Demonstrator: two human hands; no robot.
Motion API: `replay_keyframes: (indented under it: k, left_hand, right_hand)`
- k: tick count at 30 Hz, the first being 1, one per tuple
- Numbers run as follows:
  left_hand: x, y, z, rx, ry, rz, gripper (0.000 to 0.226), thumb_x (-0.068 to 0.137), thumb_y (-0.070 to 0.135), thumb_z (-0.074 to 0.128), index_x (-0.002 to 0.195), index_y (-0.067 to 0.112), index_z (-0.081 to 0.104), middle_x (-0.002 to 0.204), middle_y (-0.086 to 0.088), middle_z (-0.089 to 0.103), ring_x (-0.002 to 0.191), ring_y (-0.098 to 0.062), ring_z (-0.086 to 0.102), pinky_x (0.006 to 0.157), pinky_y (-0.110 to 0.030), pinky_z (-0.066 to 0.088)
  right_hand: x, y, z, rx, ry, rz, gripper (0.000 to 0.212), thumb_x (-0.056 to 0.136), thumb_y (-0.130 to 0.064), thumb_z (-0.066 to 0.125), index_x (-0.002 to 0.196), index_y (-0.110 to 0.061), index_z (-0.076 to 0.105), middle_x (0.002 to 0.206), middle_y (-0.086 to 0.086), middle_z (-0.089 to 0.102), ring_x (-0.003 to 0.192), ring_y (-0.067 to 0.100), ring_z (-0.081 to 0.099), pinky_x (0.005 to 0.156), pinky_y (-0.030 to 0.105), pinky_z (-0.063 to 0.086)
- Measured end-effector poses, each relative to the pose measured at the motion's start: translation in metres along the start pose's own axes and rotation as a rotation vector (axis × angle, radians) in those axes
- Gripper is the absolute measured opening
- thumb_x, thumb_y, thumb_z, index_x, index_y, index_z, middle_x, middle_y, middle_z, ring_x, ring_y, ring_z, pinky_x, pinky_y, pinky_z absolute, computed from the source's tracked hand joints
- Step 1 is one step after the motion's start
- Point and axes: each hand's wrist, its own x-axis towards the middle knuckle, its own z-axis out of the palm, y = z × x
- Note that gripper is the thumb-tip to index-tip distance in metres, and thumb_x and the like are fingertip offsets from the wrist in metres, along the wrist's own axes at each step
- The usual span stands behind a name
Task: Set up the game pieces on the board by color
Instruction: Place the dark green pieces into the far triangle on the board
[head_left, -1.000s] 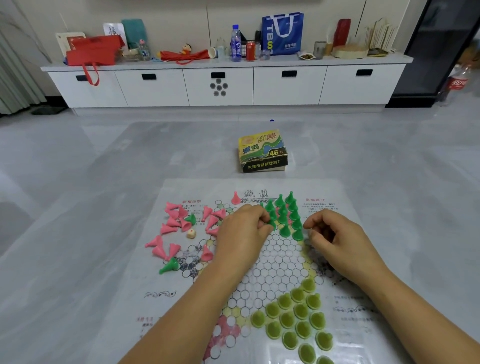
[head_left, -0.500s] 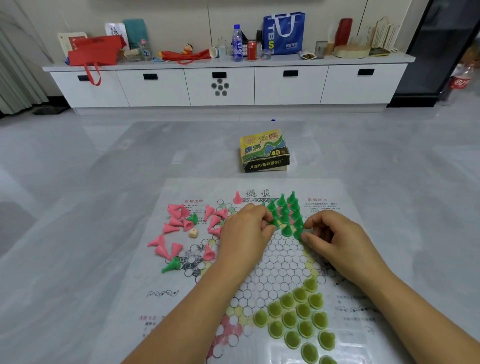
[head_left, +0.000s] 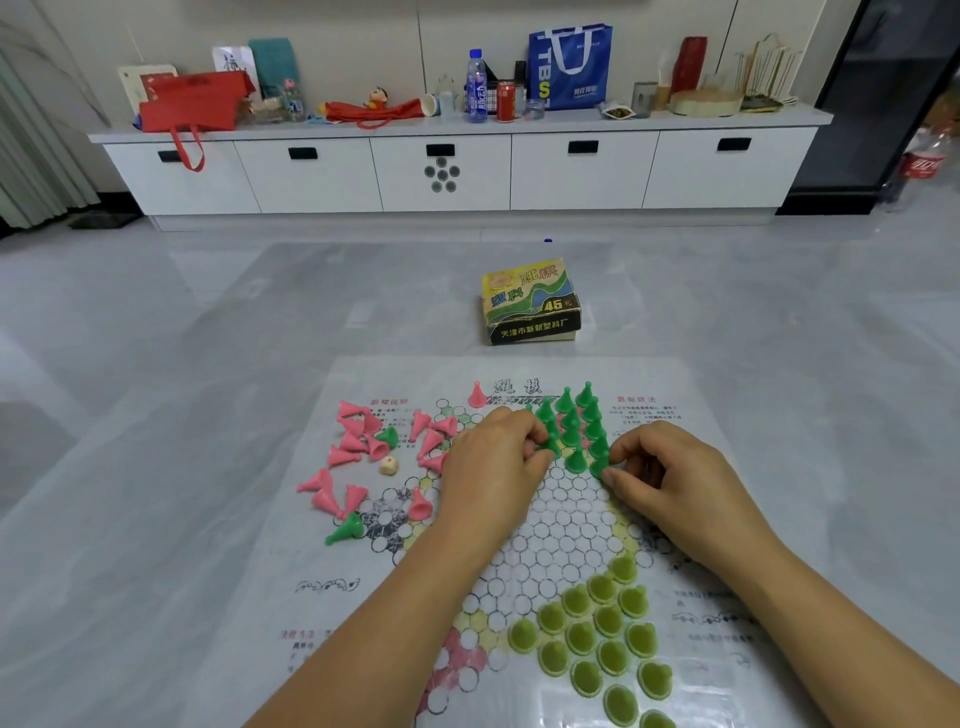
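A paper game board (head_left: 519, 551) lies on the grey floor. Several dark green cones (head_left: 571, 421) stand upright in its far corner. My left hand (head_left: 491, 462) pinches a green cone (head_left: 551, 448) at the left side of that group. My right hand (head_left: 670, 480) pinches another green cone (head_left: 598, 470) at the group's right side. Several olive-green pieces (head_left: 597, 639) fill the near right corner. Pink cones (head_left: 363, 441) lie scattered on the board's left, one pink cone (head_left: 476, 395) stands upright, and two stray green cones (head_left: 345, 530) lie among them.
A small die (head_left: 388, 465) lies among the pink cones. The game's box (head_left: 530, 304) sits on the floor just beyond the board. A long white cabinet (head_left: 447, 171) with bags, bottles and cans on top runs along the far wall.
Both hands have stayed at the green group, with only small finger shifts around the cones at its near edge. The view has risen slightly.
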Motion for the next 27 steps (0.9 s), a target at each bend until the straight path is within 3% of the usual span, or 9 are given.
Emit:
replay_keyframes:
  k: [14,17,20,24,27]
  left_hand:
    - [-0.005,0.000,-0.010,-0.042,-0.012,-0.012,0.014,0.086,0.013,0.053,0.098,0.016,0.059,0.083,0.006,0.052,0.079,-0.010,0.051,0.075,-0.025,0.044]
    - [-0.003,-0.003,-0.028,0.046,0.049,-0.018,0.016,0.088,0.015,0.051,0.102,0.017,0.058,0.089,0.007,0.050,0.082,-0.011,0.051,0.083,-0.027,0.044]
    - [0.004,-0.028,-0.058,0.168,0.140,-0.142,0.013,0.086,0.018,0.055,0.097,0.021,0.061,0.095,0.005,0.053,0.090,-0.015,0.054,0.092,-0.036,0.042]
    - [0.007,-0.066,-0.085,0.288,0.174,-0.366,0.014,0.086,0.016,0.054,0.094,0.022,0.064,0.103,-0.003,0.059,0.099,-0.025,0.054,0.089,-0.039,0.039]
    - [0.007,-0.072,-0.089,0.282,0.144,-0.409,0.013,0.084,0.022,0.060,0.096,0.021,0.065,0.104,-0.005,0.061,0.100,-0.026,0.054,0.091,-0.042,0.041]
  right_hand:
    - [-0.001,-0.001,-0.002,0.083,-0.013,0.040,0.016,0.080,-0.021,0.064,0.077,-0.033,0.054,0.069,-0.009,0.057,0.068,0.000,0.050,0.057,0.013,0.039]
    - [-0.002,-0.003,-0.003,0.107,-0.002,0.047,0.015,0.082,-0.017,0.061,0.077,-0.030,0.056,0.067,-0.008,0.057,0.066,-0.001,0.050,0.059,0.010,0.039]
    - [-0.002,-0.003,-0.004,0.120,-0.002,0.057,0.016,0.082,-0.017,0.060,0.076,-0.031,0.056,0.067,-0.007,0.059,0.065,0.002,0.051,0.057,0.012,0.040]
    - [-0.002,-0.003,-0.004,0.119,-0.009,0.063,0.015,0.083,-0.017,0.060,0.077,-0.030,0.057,0.069,-0.006,0.060,0.066,0.007,0.053,0.055,0.017,0.039]
    - [-0.002,-0.004,-0.004,0.123,-0.003,0.058,0.015,0.082,-0.016,0.060,0.076,-0.029,0.058,0.067,-0.006,0.059,0.065,0.005,0.052,0.054,0.015,0.040]
